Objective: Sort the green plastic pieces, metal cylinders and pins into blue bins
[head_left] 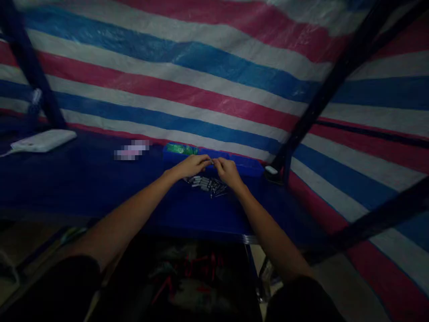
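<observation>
My left hand point(193, 165) and my right hand point(226, 171) meet fingertip to fingertip just in front of a long blue bin point(246, 166). Both are closed in a pinch on a small metal-looking piece point(211, 162); dimness and the fingers hide its exact kind. Below the hands, a loose pile of small silvery metal pins and cylinders point(207, 183) lies on the blue table point(201, 214). Green glossy packaging point(181, 149) sits in the left end of the bin.
On the left lies a white slab-like device point(45, 140) with a cable. A blurred-out pink item point(132, 150) rests left of the bin. At right, a small white object point(271, 170) sits by a dark frame post point(310, 112). Striped sheeting point(187, 89) hangs behind the table.
</observation>
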The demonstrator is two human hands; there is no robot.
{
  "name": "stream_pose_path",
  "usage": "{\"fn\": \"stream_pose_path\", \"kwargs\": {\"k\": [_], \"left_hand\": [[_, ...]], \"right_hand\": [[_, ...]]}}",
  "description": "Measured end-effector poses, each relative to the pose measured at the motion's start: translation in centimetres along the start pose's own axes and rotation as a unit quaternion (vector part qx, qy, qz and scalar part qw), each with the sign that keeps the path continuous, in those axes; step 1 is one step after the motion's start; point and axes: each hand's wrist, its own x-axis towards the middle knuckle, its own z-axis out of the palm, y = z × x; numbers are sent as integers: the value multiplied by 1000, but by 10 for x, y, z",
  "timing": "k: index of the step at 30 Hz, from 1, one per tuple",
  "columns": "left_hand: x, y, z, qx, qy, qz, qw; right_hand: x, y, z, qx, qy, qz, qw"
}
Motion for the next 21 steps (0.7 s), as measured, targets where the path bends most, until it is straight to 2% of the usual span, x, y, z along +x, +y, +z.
{"fn": "stream_pose_path", "kwargs": {"k": [4, 8, 11, 14, 18, 21], "left_hand": [[-1, -2, 1, -5, -10, -6, 1000], [0, -9, 1, 3, 10, 3, 1000], [1, -13, 0, 27, 9, 11, 1000], [0, -15, -1, 71, 5, -10, 997], [-2, -15, 1, 119, -13, -67, 991], [-3, -16, 5, 150, -46, -122, 980]], "right_hand": [[1, -2, -3, -2, 5, 15, 1000], [-1, -6, -5, 13, -15, 23, 1000], [-1, -10, -3, -4, -31, 33, 999], [5, -6, 0, -31, -22, 51, 998], [16, 16, 0, -84, 39, 166, 982], [15, 34, -3, -122, 35, 248, 960]]}}
